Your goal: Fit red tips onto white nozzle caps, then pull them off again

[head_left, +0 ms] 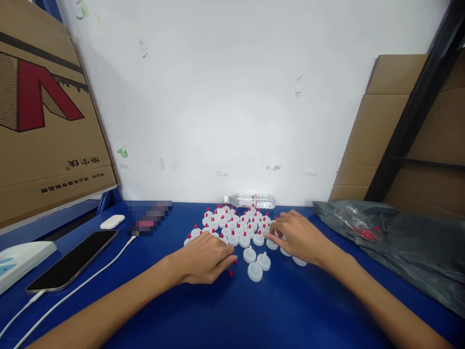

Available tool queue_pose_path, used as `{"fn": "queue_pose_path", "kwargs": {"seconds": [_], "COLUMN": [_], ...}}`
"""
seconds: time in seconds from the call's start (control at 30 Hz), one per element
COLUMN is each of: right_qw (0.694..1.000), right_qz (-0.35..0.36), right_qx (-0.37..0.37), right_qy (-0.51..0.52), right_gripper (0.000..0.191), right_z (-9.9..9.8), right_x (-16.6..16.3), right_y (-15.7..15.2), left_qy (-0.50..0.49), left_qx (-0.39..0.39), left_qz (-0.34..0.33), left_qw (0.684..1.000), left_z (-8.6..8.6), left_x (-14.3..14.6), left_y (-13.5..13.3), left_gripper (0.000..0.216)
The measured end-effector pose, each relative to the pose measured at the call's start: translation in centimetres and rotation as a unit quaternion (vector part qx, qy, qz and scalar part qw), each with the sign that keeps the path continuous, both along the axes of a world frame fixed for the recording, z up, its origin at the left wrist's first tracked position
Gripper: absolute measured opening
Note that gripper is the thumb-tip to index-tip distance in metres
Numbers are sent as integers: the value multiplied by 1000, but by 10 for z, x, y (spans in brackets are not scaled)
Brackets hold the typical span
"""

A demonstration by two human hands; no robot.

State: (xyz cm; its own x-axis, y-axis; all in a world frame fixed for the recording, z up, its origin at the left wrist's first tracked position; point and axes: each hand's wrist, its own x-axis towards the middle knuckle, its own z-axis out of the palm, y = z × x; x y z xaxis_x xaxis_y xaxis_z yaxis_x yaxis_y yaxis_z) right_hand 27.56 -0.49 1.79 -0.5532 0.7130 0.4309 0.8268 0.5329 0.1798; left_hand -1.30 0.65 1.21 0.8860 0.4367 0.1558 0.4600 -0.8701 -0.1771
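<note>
At the far left a carton (54, 150) is seen above the blue table (218, 315), on which a white box (22, 264), a phone (72, 259), a small case (112, 222) and a white cable (90, 274) are laid. Next to these, part of the table is masked by a pixelated patch.

The left hand (203, 257) is held low with its fingers curled and its thumb brought near the forefinger; whether anything is pinched there cannot be told. Two loose red tips (230, 274) are seen just by that thumb.

Beyond the hand, white caps (233, 239) are crowded together, most of them topped in red, and behind them a bottle (250, 200) is laid on its side. Nearer, three bare caps (255, 272) are grouped between the hands.

The right hand (294, 232) is reached over the right edge of the crowd, fingers bent down among the caps — its grip is partly hidden, so a hold on one cannot be confirmed.

The step in hand is judged to be the picking up of a red tip and a cap. A fine fingertip pinch is called for at the left, a steady hold at the right.

At the far right, grey plastic (399, 257) is spread.
</note>
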Motion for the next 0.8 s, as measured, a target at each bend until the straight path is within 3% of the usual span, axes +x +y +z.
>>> {"fn": "queue_pose_path", "kwargs": {"seconds": [0.17,0.63,0.8], "right_qw": [999,997,999], "right_qz": [27,-4,14], "right_qx": [-43,-78,-35], "right_qy": [2,-27,-8], "right_gripper": [17,20,21], "right_z": [-3,-6,-1], "right_x": [-1,1,5], "right_y": [0,-3,-2], "left_qy": [15,29,8], "left_qx": [-5,-30,-16], "left_qz": [17,33,24], "left_qw": [1000,999,1000], "left_z": [3,2,6], "left_x": [-1,1,0], "left_y": [-5,-5,-6], "left_gripper": [13,14,12]}}
